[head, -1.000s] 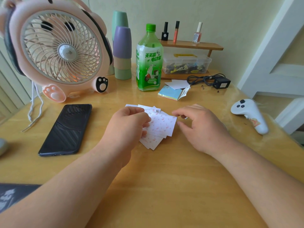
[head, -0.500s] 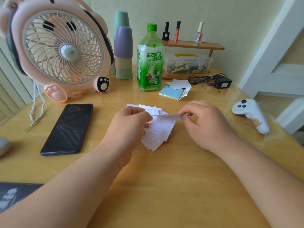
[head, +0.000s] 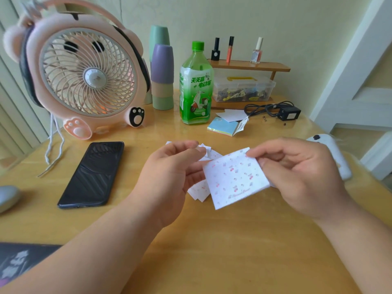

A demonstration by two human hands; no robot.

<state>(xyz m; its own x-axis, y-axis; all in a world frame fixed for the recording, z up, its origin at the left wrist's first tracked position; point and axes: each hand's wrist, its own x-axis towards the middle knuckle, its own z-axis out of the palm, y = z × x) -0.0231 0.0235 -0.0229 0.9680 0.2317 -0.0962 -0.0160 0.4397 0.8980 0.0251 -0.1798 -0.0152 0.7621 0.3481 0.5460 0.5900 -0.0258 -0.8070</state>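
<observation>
A white paper sheet with small pink cherry prints (head: 234,177) is lifted above the wooden table (head: 212,251). My right hand (head: 297,170) pinches its upper right edge between thumb and fingers. My left hand (head: 171,172) sits at the sheet's left side, fingers curled around a fanned stack of similar patterned sheets (head: 200,190), which shows above and below the hand. The stack is partly hidden by my left hand and by the lifted sheet.
A black phone (head: 92,174) lies to the left. Behind are a pink bear-shaped fan (head: 84,77), stacked cups (head: 162,79), a green bottle (head: 196,85), a sticky-note pad (head: 226,127), a small shelf with nail polish (head: 248,66), a charger (head: 288,113), and a white controller (head: 333,153).
My right hand has pinched one sheet off the stack and lifted it up and to the right, turning its printed face toward me. My left hand stays on the stack.
</observation>
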